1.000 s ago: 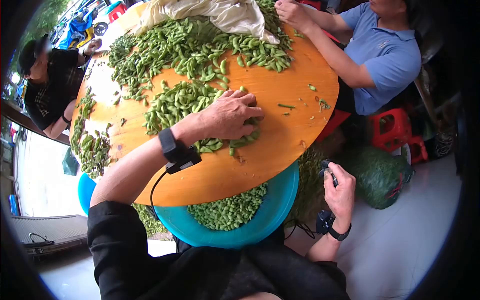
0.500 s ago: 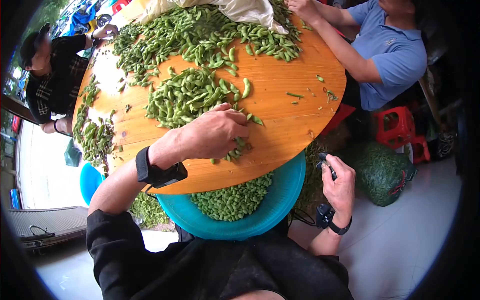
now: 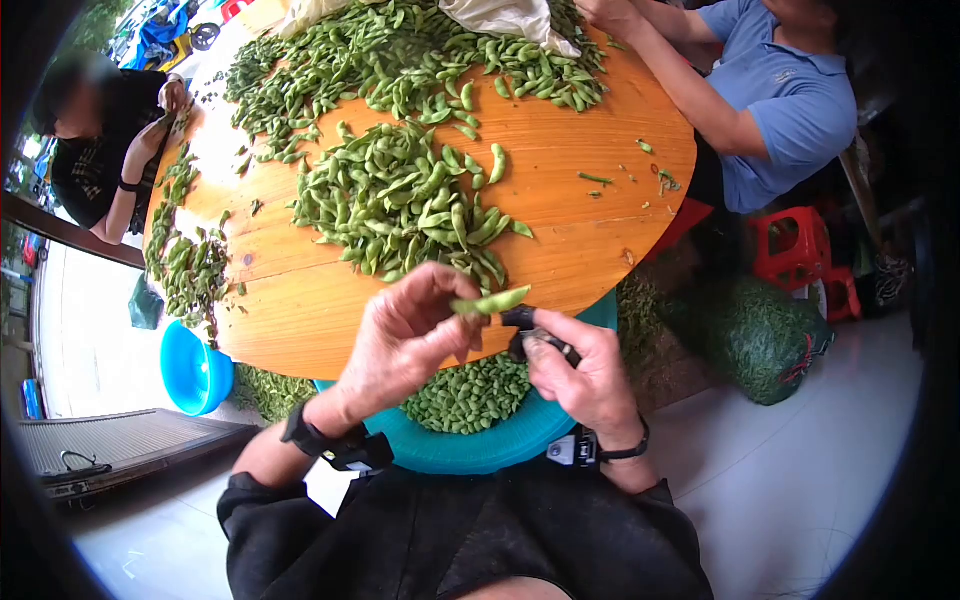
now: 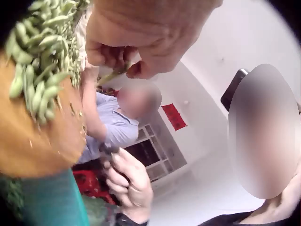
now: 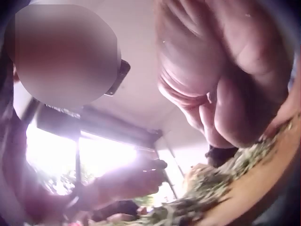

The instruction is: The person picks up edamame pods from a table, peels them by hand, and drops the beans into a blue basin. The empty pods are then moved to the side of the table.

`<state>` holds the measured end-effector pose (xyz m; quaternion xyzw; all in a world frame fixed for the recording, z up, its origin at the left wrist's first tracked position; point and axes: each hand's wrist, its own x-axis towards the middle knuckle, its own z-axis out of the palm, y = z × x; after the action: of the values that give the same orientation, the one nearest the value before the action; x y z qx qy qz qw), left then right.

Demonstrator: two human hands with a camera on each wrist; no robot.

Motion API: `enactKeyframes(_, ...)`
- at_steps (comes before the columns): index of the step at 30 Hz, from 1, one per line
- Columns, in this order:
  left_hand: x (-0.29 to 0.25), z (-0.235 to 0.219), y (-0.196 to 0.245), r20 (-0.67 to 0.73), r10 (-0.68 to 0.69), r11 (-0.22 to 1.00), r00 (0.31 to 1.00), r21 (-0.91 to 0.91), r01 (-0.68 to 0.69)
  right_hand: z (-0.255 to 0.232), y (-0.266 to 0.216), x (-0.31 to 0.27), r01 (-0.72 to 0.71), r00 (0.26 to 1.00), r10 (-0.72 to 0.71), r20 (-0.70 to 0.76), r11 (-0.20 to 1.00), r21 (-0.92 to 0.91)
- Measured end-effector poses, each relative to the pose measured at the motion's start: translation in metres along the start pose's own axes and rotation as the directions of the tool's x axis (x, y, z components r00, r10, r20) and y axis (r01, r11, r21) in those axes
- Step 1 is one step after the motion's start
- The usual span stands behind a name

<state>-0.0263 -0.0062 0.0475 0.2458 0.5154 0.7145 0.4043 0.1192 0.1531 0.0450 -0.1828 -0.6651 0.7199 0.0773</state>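
Note:
My left hand [image 3: 405, 335] pinches one green pod [image 3: 492, 301] between thumb and fingers above the table's near edge; the left wrist view shows the pod [image 4: 114, 74] under that hand [image 4: 146, 35]. Just right of the pod, my right hand [image 3: 588, 375] is curled round a small dark tool [image 3: 545, 347], with black covers on the thumb or finger tips. In the right wrist view the right hand [image 5: 221, 70] is large and its fingertips are mostly hidden. A heap of pods [image 3: 400, 200] lies on the wooden table [image 3: 290, 310] beyond the hands.
Below the table edge is a teal basin [image 3: 500, 448] holding shelled beans [image 3: 465, 398]. A blue basin [image 3: 195, 368] stands left, a green net bag [image 3: 755, 340] and red stools [image 3: 790, 245] right. Two people sit across the table, with more pods [image 3: 330, 75] and a white cloth [image 3: 510, 22] there.
My left hand has left the heap and come back towards me with a pod. My right hand has moved left and up from beside the basin to meet it. The near heap looks larger.

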Motion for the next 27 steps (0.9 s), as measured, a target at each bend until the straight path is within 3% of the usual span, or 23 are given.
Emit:
enactKeyframes(1,-0.006,0.0,-0.01,0.01,-0.013,0.999,1.0,-0.029,0.013,0.007,0.002,0.002,-0.04,0.999,0.036,0.031,0.993,0.107)
enactKeyframes(3,-0.014,0.002,-0.023,-0.053,-0.006,0.994,0.999,0.107,0.011,0.014,0.003,0.005,-0.054,0.997,0.044,0.057,0.981,0.189)
enactKeyframes(5,-0.017,0.003,-0.029,-0.099,0.115,0.946,0.988,0.315,-0.078,0.016,0.005,0.008,-0.039,0.999,0.03,0.045,0.973,0.228)
enactKeyframes(9,-0.02,0.003,-0.034,-0.145,0.082,0.948,0.986,0.318,-0.032,0.017,0.007,0.008,-0.082,0.996,0.067,0.065,0.961,0.264)
enactKeyframes(16,-0.017,0.003,-0.044,-0.148,0.175,0.928,0.973,0.354,-0.114,0.011,0.008,0.011,-0.17,0.98,0.127,0.154,0.935,0.312)
enactKeyframes(19,-0.018,0.002,-0.045,-0.107,0.203,0.902,0.973,0.407,-0.143,0.013,0.011,0.012,-0.111,0.99,0.084,0.11,0.956,0.272)
enactKeyframes(21,-0.02,0.001,-0.042,-0.058,0.196,0.888,0.979,0.435,-0.152,0.012,0.014,0.012,0.066,0.993,-0.076,0.09,0.992,0.109)
enactKeyframes(22,-0.021,0.001,-0.038,-0.061,0.029,0.997,0.998,0.071,-0.025,0.008,0.015,0.011,0.065,0.993,-0.075,0.087,0.992,0.112)
enactKeyframes(23,-0.022,0.002,-0.037,-0.002,-0.128,0.947,0.992,-0.298,0.122,0.0,0.016,0.011,-0.075,0.979,0.007,0.203,0.94,0.332)
enactKeyframes(24,-0.021,0.002,-0.04,0.103,-0.135,0.869,0.986,-0.466,0.168,-0.005,0.016,0.01,-0.23,0.942,0.057,0.33,0.826,0.515)
enactKeyframes(25,-0.019,0.002,-0.042,0.106,-0.137,0.868,0.985,-0.466,0.171,-0.006,0.017,0.009,-0.229,0.944,0.058,0.326,0.825,0.516)
enactKeyframes(27,-0.014,0.001,-0.042,0.262,-0.153,0.724,0.953,-0.627,0.289,-0.007,0.017,0.01,-0.299,0.921,0.072,0.384,0.762,0.575)
